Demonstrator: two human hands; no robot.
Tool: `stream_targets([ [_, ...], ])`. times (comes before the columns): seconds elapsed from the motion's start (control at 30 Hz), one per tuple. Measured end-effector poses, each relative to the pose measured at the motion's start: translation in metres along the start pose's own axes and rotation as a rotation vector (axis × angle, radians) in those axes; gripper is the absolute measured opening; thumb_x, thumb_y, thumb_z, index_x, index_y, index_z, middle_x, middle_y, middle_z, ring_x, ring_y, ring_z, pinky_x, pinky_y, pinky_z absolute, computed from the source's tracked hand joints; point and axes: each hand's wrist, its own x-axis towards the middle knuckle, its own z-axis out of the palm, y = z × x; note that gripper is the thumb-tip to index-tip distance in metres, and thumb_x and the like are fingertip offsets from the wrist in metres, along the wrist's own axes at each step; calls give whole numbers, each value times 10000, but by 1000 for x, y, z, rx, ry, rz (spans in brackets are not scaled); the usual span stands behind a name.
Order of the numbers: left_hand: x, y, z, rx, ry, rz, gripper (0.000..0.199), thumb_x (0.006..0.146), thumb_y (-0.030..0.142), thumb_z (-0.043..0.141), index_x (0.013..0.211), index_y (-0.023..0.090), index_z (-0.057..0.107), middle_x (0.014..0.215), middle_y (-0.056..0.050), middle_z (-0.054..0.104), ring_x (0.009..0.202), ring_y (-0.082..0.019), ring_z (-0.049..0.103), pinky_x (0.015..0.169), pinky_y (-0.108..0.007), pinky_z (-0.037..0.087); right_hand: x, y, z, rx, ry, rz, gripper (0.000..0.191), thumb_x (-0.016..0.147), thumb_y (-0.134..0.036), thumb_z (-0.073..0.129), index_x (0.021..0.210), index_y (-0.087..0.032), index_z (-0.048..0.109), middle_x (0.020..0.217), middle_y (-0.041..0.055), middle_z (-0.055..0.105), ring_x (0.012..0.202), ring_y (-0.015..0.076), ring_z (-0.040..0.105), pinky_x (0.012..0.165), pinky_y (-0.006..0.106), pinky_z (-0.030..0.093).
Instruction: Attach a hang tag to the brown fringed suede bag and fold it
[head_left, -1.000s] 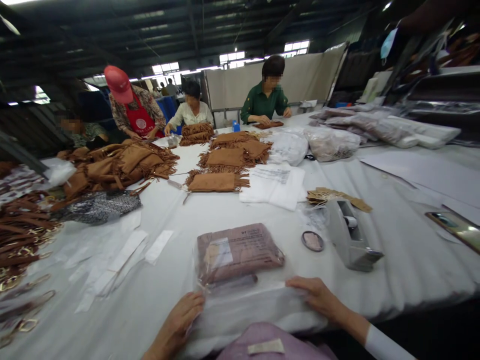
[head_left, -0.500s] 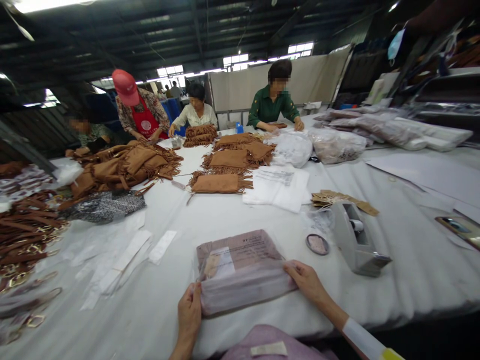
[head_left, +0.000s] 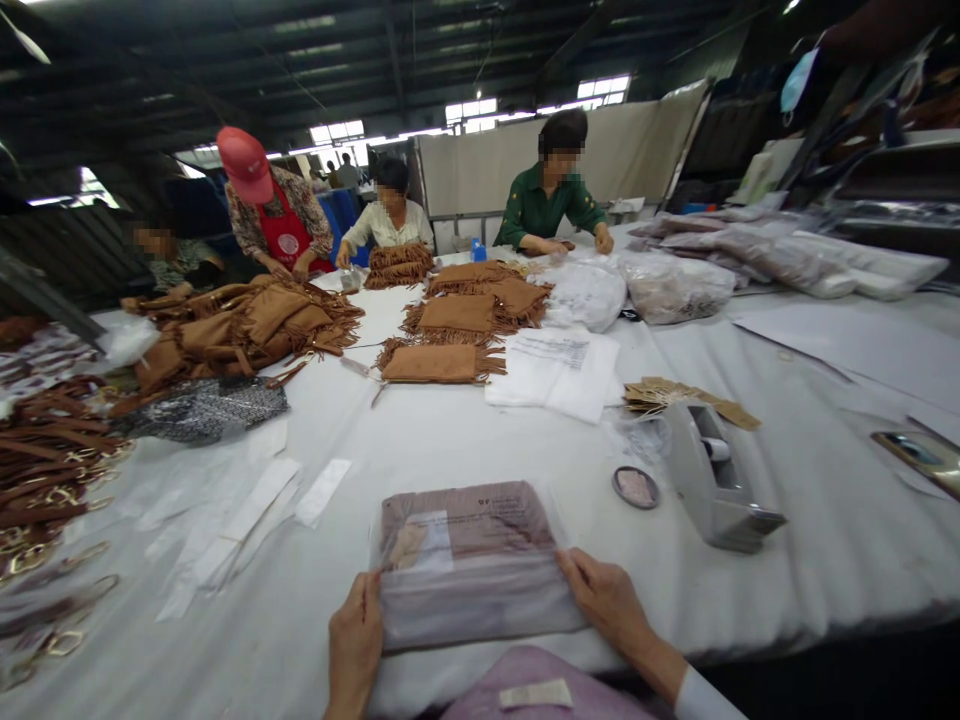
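A translucent plastic bag (head_left: 480, 605) lies on the white-covered table in front of me. Through the film show a brown item, a white card and a tan tag, with printed text on the upper part. My left hand (head_left: 355, 630) pinches the bag's left edge between thumb and fingers. On the opposite side, my right hand (head_left: 606, 598) grips the right edge, thumb on top. Between my hands the near part of the film looks folded over and cloudier. The tape dispenser (head_left: 724, 480) and a tape roll (head_left: 635, 488) stand to the right of the bag.
Brown fringed pouches (head_left: 431, 362) lie in stacks further back, beside white plastic bags (head_left: 555, 375). Tan tags (head_left: 690, 400) rest behind the dispenser. Brown straps (head_left: 56, 450) are heaped at left near white paper strips (head_left: 247, 520). Several co-workers sit or stand across the table.
The bag has shifted slightly left and toward me, and now lies straighter. Both my hands have moved with it, keeping hold of its sides.
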Motion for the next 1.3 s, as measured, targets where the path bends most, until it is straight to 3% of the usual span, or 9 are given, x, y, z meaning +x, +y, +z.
stream_targets([
  [0.3, -5, -17, -3, 146, -14, 101, 310, 927, 365, 328, 689, 246, 486, 521, 42, 499, 502, -137, 488, 505, -252, 259, -8, -3, -5, 5, 48, -92, 404, 944, -342, 384, 583, -198, 492, 470, -20, 531, 432, 100, 489, 496, 227, 300],
  [0.43, -2, -15, -4, 179, -9, 157, 289, 920, 350, 349, 705, 241, 509, 526, 40, 498, 471, -129, 489, 479, -251, 246, -13, -3, -4, 9, 77, -45, 397, 926, -360, 416, 564, -204, 465, 467, -18, 513, 432, 102, 467, 500, 236, 299],
  [0.7, 13, 0, -11, 419, -28, 167, 252, 897, 337, 422, 799, 221, 623, 603, 1, 586, 467, -136, 504, 463, -239, 283, -10, -14, -5, -10, -54, 125, 378, 887, -420, 428, 566, -221, 443, 486, -4, 534, 478, 130, 504, 524, 253, 316],
  [0.8, 17, 9, -12, 483, 151, 169, 258, 885, 374, 457, 889, 196, 643, 702, -43, 627, 631, -192, 583, 540, -271, 391, -8, -17, -7, 12, -74, 171, 355, 868, -424, 449, 574, -224, 438, 488, -8, 534, 480, 138, 523, 516, 250, 322],
  [0.9, 9, 28, -2, 320, 373, 427, 266, 884, 285, 476, 1078, 164, 611, 967, -113, 651, 928, -230, 596, 792, -356, 466, -6, -18, -10, 47, -89, 219, 291, 852, -426, 464, 639, -227, 466, 505, -22, 533, 476, 142, 536, 509, 246, 334],
  [0.97, -5, 47, 15, 189, 281, 733, 286, 882, 201, 468, 1139, 185, 593, 1061, -112, 646, 1021, -205, 575, 887, -349, 449, -5, -19, -11, 65, -83, 249, 237, 841, -430, 473, 716, -230, 491, 513, -35, 527, 470, 145, 540, 506, 245, 343],
  [1.07, -27, 79, 51, 226, -1, 1141, 338, 880, 226, 481, 1201, 286, 571, 1155, -60, 645, 1094, -190, 547, 959, -358, 402, -5, -22, -8, 74, -52, 286, 188, 822, -420, 489, 802, -233, 506, 516, -49, 523, 460, 149, 540, 498, 246, 346],
  [1.17, -41, 96, 77, 388, -6, 1152, 456, 826, 455, 546, 1269, 352, 518, 1296, -35, 575, 1175, -256, 486, 1023, -442, 312, -7, -24, -2, 54, -5, 336, 135, 814, -349, 483, 860, -230, 528, 512, -51, 531, 449, 153, 537, 489, 251, 339],
  [1.3, -41, 87, 89, 479, 34, 1216, 539, 792, 469, 566, 1315, 378, 466, 1350, -18, 532, 1209, -269, 451, 1048, -443, 250, -1, -9, -17, 40, 95, 414, 236, 838, -276, 428, 1016, -208, 568, 525, -32, 565, 472, 167, 557, 498, 263, 370],
])
